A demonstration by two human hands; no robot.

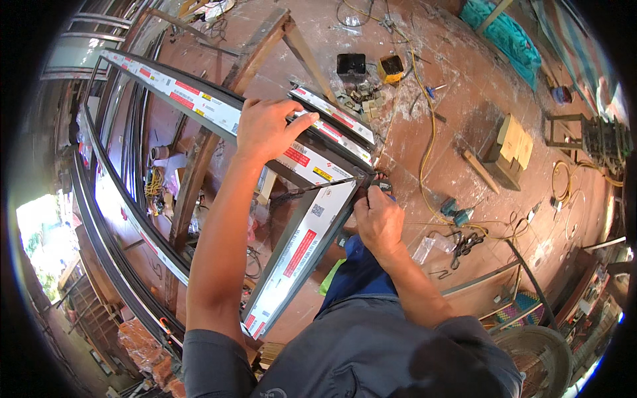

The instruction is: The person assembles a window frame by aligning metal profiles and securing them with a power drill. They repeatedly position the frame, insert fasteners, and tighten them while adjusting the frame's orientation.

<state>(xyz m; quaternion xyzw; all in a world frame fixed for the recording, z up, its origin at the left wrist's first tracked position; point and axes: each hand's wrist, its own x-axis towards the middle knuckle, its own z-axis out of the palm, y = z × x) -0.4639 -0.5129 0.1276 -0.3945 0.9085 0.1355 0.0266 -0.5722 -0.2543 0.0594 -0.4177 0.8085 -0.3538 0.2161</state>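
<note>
A dark metal window or door frame (292, 255), covered with white and red protective film, lies across wooden trestles in front of me. My left hand (269, 129) is on its long bar, fingers curled over the far edge and thumb apart. Two short film-covered profiles (335, 119) lie against that bar, just right of the hand. At the near right corner, where two bars meet in a slanted joint, my right hand (383, 217) is closed by the frame's outer edge. Whatever its fingers hold is hidden. A small dark and red object (381, 180) shows beyond it.
Wooden trestle legs (192, 186) stand under the frame. Long dark profiles (106, 232) lie at the left. On the tiled floor are a black bin (351, 65), a yellow container (391, 67), an orange hose (424, 159), a teal power tool (458, 211) and a wooden block (507, 152).
</note>
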